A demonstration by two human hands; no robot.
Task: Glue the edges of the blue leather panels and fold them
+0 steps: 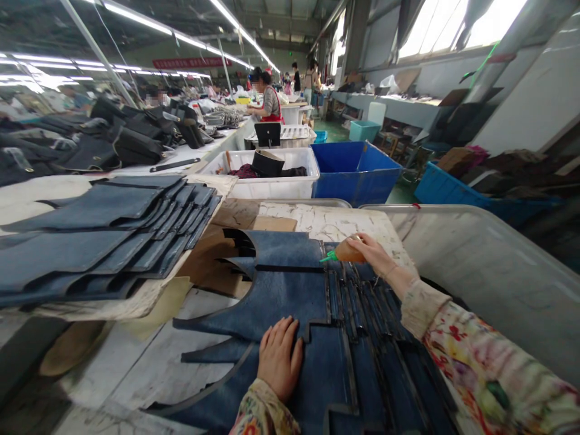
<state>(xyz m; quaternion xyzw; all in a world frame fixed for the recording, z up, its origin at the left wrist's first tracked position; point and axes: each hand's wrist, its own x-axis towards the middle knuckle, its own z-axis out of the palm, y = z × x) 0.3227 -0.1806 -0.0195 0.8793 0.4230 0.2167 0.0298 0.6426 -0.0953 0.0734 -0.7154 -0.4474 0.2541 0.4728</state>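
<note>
My right hand (372, 252) is closed around a squeeze bottle (348, 251) of amber liquid with a green nozzle. The nozzle tip points left, at the dark edge strip of a blue leather piece (285, 249). My left hand (281, 356) lies flat, fingers stretched out, on another blue leather piece (290, 296) nearer to me. Several such pieces overlap in a fanned row running to the right, their dark edges showing. Whether liquid is coming out of the nozzle is too small to tell.
Stacked blue leather pieces (113, 205) lie on a board at the left. Beyond stand a white bin (272, 190) and a blue bin (353, 184). A large pale tub (475, 260) is at the right. Black bags (136, 145) cover the far-left table; a person (272, 103) works behind.
</note>
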